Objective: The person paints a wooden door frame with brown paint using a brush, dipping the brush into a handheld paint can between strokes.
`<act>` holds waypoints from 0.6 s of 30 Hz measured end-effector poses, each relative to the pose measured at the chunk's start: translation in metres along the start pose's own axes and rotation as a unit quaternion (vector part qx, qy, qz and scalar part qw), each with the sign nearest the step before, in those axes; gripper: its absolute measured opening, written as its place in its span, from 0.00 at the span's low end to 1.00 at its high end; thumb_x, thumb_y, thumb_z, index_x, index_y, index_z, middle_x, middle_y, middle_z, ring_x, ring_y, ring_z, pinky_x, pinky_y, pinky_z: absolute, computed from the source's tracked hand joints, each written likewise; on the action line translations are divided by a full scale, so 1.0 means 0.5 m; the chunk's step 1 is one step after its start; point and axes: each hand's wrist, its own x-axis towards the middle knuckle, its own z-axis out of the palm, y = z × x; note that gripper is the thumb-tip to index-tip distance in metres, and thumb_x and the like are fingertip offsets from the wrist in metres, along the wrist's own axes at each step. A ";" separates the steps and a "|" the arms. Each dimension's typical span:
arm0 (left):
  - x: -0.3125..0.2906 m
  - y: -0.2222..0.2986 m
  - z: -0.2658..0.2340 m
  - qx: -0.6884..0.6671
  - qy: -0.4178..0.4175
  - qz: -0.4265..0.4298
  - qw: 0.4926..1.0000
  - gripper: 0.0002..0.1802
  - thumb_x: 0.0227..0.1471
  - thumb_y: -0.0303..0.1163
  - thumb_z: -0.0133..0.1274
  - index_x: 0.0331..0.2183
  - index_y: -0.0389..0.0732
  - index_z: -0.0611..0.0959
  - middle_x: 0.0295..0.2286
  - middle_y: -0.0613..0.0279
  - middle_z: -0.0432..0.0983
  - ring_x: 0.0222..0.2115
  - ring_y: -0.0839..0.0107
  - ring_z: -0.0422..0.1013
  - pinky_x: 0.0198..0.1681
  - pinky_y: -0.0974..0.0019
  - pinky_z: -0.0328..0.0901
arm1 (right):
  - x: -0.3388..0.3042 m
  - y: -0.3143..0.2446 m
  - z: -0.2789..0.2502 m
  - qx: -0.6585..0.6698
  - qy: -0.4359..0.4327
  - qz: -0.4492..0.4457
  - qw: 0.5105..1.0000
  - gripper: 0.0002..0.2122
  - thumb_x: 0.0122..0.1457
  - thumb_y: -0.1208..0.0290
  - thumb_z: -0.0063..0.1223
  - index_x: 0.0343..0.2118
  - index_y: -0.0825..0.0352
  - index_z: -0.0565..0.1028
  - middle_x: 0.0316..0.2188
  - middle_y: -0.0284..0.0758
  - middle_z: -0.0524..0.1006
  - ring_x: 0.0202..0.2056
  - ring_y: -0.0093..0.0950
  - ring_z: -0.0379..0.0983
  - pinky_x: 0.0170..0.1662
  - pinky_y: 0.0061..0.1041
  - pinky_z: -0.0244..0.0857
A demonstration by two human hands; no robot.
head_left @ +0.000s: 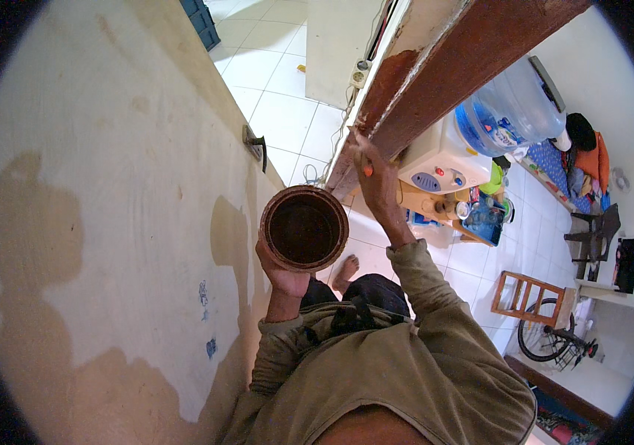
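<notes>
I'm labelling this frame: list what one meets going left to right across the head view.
Blue mark → door handle → brown round can → right hand → cream water dispenser → dark chair.

A round, open can point(304, 191), reddish brown and smeared around its rim, sits in the left hand point(284, 278), held from its near left side. Its mouth faces up; the inside is dark brown, its fill level unclear. Farther right, the right hand point(380, 178) closes on a small tool point(367, 170), mostly hidden, an orange bit showing. The hand is at the wooden post point(472, 55), brown on its broad face, with a pale line and patchy brown on its left side.
</notes>
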 end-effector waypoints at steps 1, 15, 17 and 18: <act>0.000 0.000 -0.004 0.005 0.001 0.004 1.000 0.32 0.63 0.56 0.36 0.59 0.46 0.68 0.56 0.58 0.67 0.56 0.60 0.65 0.59 0.51 0.63 | 0.000 -0.005 -0.001 0.001 -0.001 0.000 1.000 0.18 0.62 0.72 0.55 0.56 0.63 0.71 0.42 0.49 0.79 0.41 0.43 0.79 0.39 0.33 0.72; 0.028 -0.001 -0.010 0.055 0.049 0.019 0.997 0.31 0.63 0.55 0.34 0.57 0.44 0.70 0.54 0.59 0.69 0.55 0.63 0.66 0.59 0.54 0.62 | -0.015 -0.166 -0.199 0.185 0.068 0.143 0.970 0.09 0.60 0.75 0.54 0.39 0.70 0.67 0.32 0.43 0.80 0.33 0.31 0.79 0.38 0.28 0.73; 0.035 0.002 -0.003 0.094 0.007 0.017 0.995 0.32 0.63 0.56 0.34 0.56 0.44 0.72 0.54 0.59 0.70 0.55 0.63 0.66 0.60 0.54 0.60 | 0.022 -0.236 -0.294 0.319 0.033 0.158 0.934 0.07 0.61 0.75 0.51 0.38 0.73 0.68 0.27 0.45 0.79 0.30 0.30 0.78 0.35 0.27 0.73; 0.039 0.000 -0.001 0.113 -0.017 0.013 0.993 0.32 0.63 0.56 0.33 0.56 0.44 0.72 0.54 0.58 0.70 0.55 0.63 0.66 0.60 0.53 0.59 | 0.034 -0.259 -0.327 0.363 -0.003 0.175 0.915 0.07 0.60 0.75 0.53 0.37 0.73 0.70 0.26 0.44 0.79 0.29 0.28 0.77 0.34 0.26 0.72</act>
